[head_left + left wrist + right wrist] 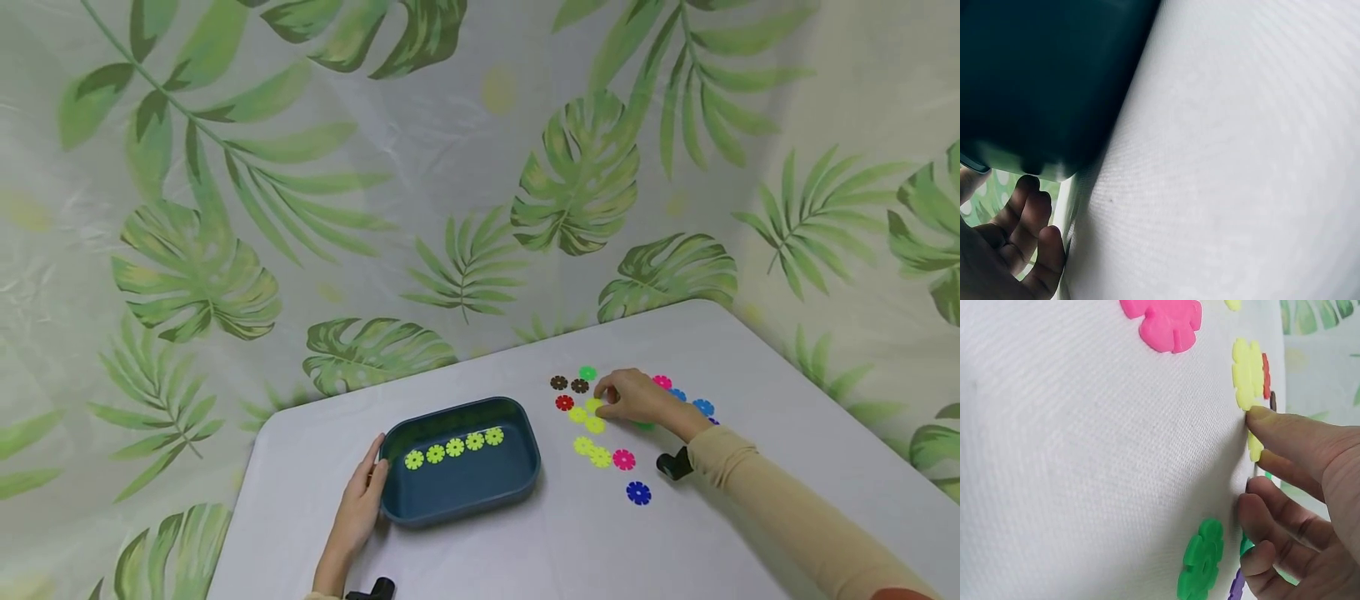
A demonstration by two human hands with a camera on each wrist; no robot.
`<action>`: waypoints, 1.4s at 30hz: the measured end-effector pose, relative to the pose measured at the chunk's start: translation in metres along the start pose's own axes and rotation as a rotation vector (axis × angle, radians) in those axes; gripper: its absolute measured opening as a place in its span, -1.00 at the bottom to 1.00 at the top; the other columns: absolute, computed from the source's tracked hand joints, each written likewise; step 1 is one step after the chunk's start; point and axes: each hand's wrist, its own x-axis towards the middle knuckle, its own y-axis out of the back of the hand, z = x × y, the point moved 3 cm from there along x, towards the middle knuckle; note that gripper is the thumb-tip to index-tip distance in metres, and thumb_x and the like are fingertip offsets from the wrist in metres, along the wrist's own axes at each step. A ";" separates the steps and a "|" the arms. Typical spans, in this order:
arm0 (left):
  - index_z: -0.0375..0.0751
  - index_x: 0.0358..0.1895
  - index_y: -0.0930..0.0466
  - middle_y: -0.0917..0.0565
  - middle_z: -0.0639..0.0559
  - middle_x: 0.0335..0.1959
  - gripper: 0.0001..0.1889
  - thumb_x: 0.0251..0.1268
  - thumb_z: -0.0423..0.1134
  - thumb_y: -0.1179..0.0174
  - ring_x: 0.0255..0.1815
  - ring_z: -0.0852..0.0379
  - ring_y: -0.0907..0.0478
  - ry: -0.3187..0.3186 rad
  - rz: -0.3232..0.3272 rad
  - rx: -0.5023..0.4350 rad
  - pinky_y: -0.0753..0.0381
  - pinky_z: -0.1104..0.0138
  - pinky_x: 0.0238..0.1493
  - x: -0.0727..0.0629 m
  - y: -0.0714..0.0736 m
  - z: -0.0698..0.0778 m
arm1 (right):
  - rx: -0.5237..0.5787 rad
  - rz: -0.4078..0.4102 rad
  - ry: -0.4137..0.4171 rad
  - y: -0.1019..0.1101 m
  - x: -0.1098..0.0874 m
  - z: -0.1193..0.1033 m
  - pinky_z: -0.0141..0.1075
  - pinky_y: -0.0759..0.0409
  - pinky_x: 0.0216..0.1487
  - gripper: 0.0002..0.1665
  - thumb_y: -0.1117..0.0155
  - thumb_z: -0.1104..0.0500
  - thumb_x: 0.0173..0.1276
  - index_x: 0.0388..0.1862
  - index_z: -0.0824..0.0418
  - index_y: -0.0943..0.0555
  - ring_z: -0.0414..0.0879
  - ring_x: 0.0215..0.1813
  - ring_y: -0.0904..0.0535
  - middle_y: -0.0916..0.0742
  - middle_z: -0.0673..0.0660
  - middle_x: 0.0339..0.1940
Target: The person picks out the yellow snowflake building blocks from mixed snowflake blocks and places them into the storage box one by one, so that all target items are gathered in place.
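Observation:
A dark teal rectangular tray [465, 492] stands on the table with several yellow snowflake discs [454, 447] lined up in a row inside. My left hand [358, 504] holds its left end, thumb at the rim and fingers against the outer wall [1016, 153]. Over on the right, my right hand [637, 398] reaches into the scattered discs. Its thumb and forefinger pinch a yellow snowflake disc [1255, 447] close over the cloth, partly hidden by the thumb. Another yellow disc [1247, 374] lies just beyond the thumb tip, and a green disc [1200, 562] lies below the curled fingers.
Around the right hand lie brown discs [580, 386], a red disc [564, 402], a pink disc [624, 459], a dark blue disc [638, 492] and light blue ones [702, 407]. A leaf-patterned curtain [465, 267] hangs behind the white table [570, 542].

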 end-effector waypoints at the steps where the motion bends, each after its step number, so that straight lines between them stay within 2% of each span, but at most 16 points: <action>1: 0.02 0.63 -0.12 -0.39 -0.26 0.43 -0.44 0.68 -0.04 0.10 0.39 -0.15 -0.32 0.003 -0.003 -0.002 -0.19 -0.16 0.39 0.000 0.000 0.000 | 0.002 0.001 -0.007 0.000 0.000 0.000 -0.25 -0.41 -0.32 -0.67 -0.55 0.11 0.23 -0.11 0.26 -0.75 -0.13 -0.39 -0.41 -0.57 -0.01 -0.47; 3: 0.04 0.63 -0.11 -0.35 -0.26 0.47 -0.44 0.68 -0.02 0.10 0.43 -0.15 -0.29 0.010 -0.006 -0.001 -0.17 -0.18 0.40 0.000 -0.001 -0.001 | 0.003 0.003 -0.019 -0.001 0.000 0.000 -0.24 -0.42 -0.31 -0.67 -0.56 0.10 0.22 -0.13 0.26 -0.75 -0.13 -0.38 -0.42 -0.58 -0.01 -0.46; 11: 0.07 0.62 -0.14 -0.49 -0.20 0.32 -0.44 0.68 0.01 0.10 0.23 -0.07 -0.39 0.012 0.011 0.023 -0.30 -0.09 0.29 -0.001 0.000 0.001 | -0.017 0.024 -0.038 -0.004 0.003 0.000 -0.24 -0.47 -0.28 -0.67 -0.59 0.05 0.16 -0.23 0.25 -0.74 -0.13 -0.37 -0.45 -0.60 -0.03 -0.45; 16: 0.07 0.62 -0.13 -0.50 -0.19 0.30 -0.44 0.68 0.01 0.11 0.22 -0.07 -0.39 0.012 0.013 0.026 -0.30 -0.10 0.28 -0.001 0.000 0.001 | -0.033 0.041 -0.032 -0.004 0.002 0.001 -0.24 -0.45 -0.30 -0.66 -0.59 0.06 0.14 -0.27 0.27 -0.72 -0.13 -0.41 -0.44 -0.59 -0.01 -0.49; 22: 0.09 0.62 -0.13 -0.55 -0.16 0.04 -0.45 0.69 -0.02 0.12 0.05 -0.03 -0.42 0.029 0.006 0.039 -0.36 0.03 0.13 -0.001 0.000 0.001 | -0.054 0.093 -0.007 0.004 0.004 -0.001 -0.24 -0.45 -0.29 -0.70 -0.56 0.09 0.13 -0.30 0.28 -0.71 -0.15 -0.43 -0.43 -0.57 -0.03 -0.53; 24: 0.08 0.62 -0.13 -0.55 -0.17 -0.03 -0.46 0.69 -0.04 0.11 -0.01 -0.03 -0.42 0.038 0.001 0.036 -0.36 0.08 0.06 -0.002 0.001 0.006 | -0.055 0.104 0.012 0.010 0.007 -0.006 -0.24 -0.45 -0.30 -0.71 -0.55 0.10 0.14 -0.29 0.29 -0.72 -0.14 -0.43 -0.43 -0.58 -0.02 -0.52; 27: 0.00 0.62 -0.13 -0.53 -0.23 -0.08 -0.45 0.69 -0.07 0.11 -0.07 -0.07 -0.43 0.043 -0.009 0.022 -0.37 0.11 -0.01 -0.008 0.003 0.024 | -0.053 0.115 0.037 0.018 0.011 -0.016 -0.24 -0.45 -0.31 -0.71 -0.55 0.09 0.15 -0.28 0.28 -0.73 -0.13 -0.42 -0.43 -0.60 -0.01 -0.48; 31: -0.11 0.62 -0.13 -0.54 -0.24 -0.04 -0.45 0.69 -0.09 0.11 -0.04 -0.06 -0.44 0.018 -0.017 0.033 -0.40 0.08 0.00 -0.014 0.006 0.040 | -0.043 0.126 0.074 0.025 0.018 -0.037 -0.23 -0.47 -0.30 -0.71 -0.55 0.08 0.16 -0.27 0.26 -0.74 -0.12 -0.40 -0.46 -0.64 0.00 -0.45; 35: -0.06 0.62 -0.12 -0.56 -0.22 0.02 -0.46 0.70 -0.12 0.12 0.01 -0.04 -0.44 0.030 -0.012 0.035 -0.39 0.06 0.07 -0.009 0.004 0.025 | -0.024 0.117 0.131 0.027 0.027 -0.063 -0.24 -0.50 -0.29 -0.74 -0.54 0.09 0.17 -0.28 0.24 -0.74 -0.14 -0.39 -0.48 -0.66 -0.01 -0.45; 39: 0.00 0.63 -0.11 -0.53 -0.21 -0.09 -0.46 0.70 -0.11 0.12 -0.13 -0.03 -0.43 0.044 -0.010 0.021 -0.41 0.16 -0.10 -0.001 0.002 0.006 | 0.002 0.084 0.189 0.023 0.037 -0.091 -0.27 -0.54 -0.29 -0.74 -0.54 0.09 0.17 -0.27 0.25 -0.74 -0.15 -0.39 -0.50 -0.68 0.02 -0.42; 42: 0.04 0.63 -0.12 -0.51 -0.18 -0.14 -0.45 0.69 -0.06 0.12 -0.21 0.01 -0.41 0.038 -0.010 0.022 -0.40 0.21 -0.20 0.001 0.001 0.000 | -0.007 0.055 0.229 0.017 0.045 -0.111 -0.29 -0.54 -0.28 -0.73 -0.56 0.08 0.18 -0.25 0.23 -0.74 -0.16 -0.38 -0.49 -0.69 0.05 -0.40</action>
